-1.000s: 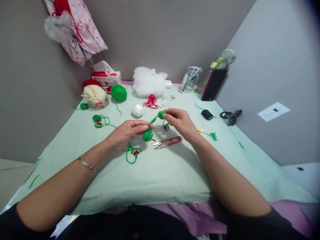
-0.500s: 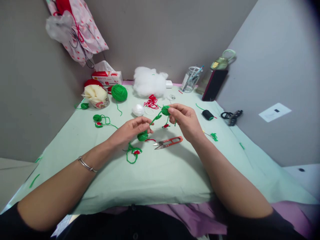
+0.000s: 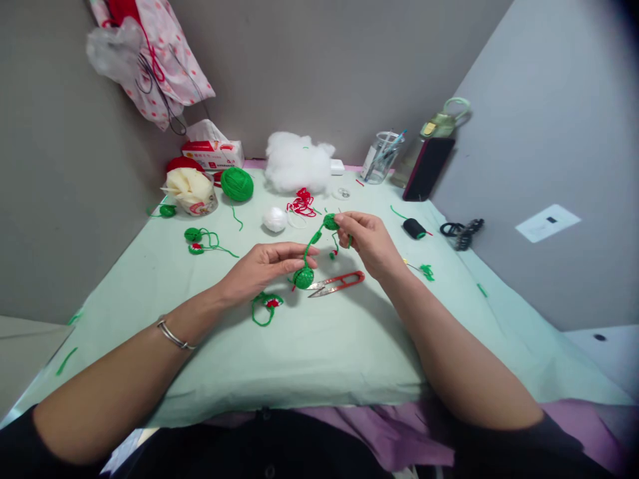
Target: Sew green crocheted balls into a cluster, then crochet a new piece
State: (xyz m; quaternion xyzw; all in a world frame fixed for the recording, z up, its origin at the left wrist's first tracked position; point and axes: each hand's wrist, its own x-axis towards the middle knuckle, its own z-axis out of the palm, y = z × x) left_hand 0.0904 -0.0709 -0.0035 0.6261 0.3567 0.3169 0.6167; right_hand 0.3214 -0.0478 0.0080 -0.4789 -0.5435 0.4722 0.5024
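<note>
**Head view — green crochet piece held over table**

Green crochet piece (image 3: 310,256) is pinched at both ends: lower ball by left hand (image 3: 259,269), upper ball by right hand (image 3: 367,243), cord kept taut btwn them — presumably for inspection. Red snips (image 3: 337,284) lie just beneath on green cloth (image 3: 319,346).

One head-worn view looks forward and down, close over the table (image 3: 319,359).
</note>
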